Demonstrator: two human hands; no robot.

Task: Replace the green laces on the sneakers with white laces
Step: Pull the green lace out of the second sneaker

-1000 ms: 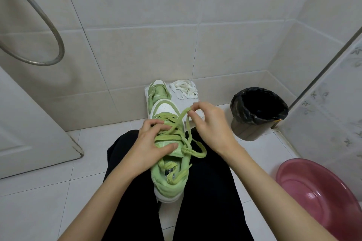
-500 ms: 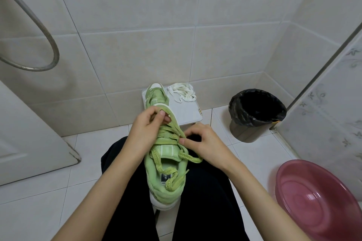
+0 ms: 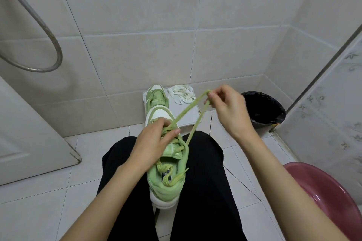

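A green sneaker with a white sole lies between my knees, toe pointing away from me. My left hand grips its laced front, fingers curled over the eyelets. My right hand pinches a loop of the green lace, drawn taut up and to the right from the shoe. Loose green lace ends lie over the shoe's opening. The second green sneaker stands on a white stool by the wall, next to a bundle of white laces.
A black-lined waste bin stands at the right by the wall. A pink basin sits at the lower right. A glass shower screen rises on the right, a metal hose hangs at the left above a white door.
My right hand has risen up and to the right, pulling a long loop of green lace out of the shoe. My left hand has slid down onto the eyelets.
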